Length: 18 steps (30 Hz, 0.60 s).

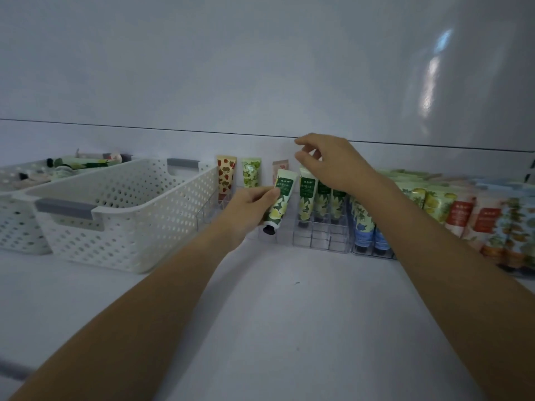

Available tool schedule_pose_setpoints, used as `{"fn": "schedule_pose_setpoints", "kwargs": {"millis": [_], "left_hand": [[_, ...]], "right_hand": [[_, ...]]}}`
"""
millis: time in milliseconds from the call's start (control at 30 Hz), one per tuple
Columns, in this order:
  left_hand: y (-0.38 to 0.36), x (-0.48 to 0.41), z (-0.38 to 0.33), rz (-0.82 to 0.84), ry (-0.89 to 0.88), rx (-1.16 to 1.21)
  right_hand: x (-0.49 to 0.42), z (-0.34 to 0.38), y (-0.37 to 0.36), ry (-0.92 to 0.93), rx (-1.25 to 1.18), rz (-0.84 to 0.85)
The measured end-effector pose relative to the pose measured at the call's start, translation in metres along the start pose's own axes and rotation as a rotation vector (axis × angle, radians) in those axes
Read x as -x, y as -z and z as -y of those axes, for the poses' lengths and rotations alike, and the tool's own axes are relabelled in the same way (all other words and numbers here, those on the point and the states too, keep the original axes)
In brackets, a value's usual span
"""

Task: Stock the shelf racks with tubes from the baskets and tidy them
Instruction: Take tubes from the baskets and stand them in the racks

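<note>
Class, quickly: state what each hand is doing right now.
Left hand: grips a green tube.
Right hand: open, fingers relaxed, holding nothing.

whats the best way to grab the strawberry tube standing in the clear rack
Pinch the strawberry tube by its flat crimped top, coming from straight above. It stands cap-down in the clear rack, so only its upper part is free, and the white basket sits close on its left, probably blocking a sideways reach.
</note>
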<state>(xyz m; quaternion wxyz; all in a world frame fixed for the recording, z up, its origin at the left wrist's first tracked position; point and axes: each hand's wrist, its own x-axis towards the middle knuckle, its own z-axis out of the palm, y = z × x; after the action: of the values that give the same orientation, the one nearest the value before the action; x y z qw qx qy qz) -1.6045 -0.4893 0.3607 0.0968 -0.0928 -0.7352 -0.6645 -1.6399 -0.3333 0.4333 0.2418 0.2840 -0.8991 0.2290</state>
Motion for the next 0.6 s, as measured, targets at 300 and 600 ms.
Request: {"fn": "schedule_pose_setpoints", "kwargs": {"millis": [300,600], "left_hand": [[-0.002,0.001,-0.001,0.023,-0.077,-0.068],[0.01,-0.003,0.025,0.114,-0.306,-1.038]], "right_hand": [[0.0,-0.001,0.007,-0.137,-0.263,0.09],[0.0,-0.016,0.015,-0.152,0.197,-0.184]]}}
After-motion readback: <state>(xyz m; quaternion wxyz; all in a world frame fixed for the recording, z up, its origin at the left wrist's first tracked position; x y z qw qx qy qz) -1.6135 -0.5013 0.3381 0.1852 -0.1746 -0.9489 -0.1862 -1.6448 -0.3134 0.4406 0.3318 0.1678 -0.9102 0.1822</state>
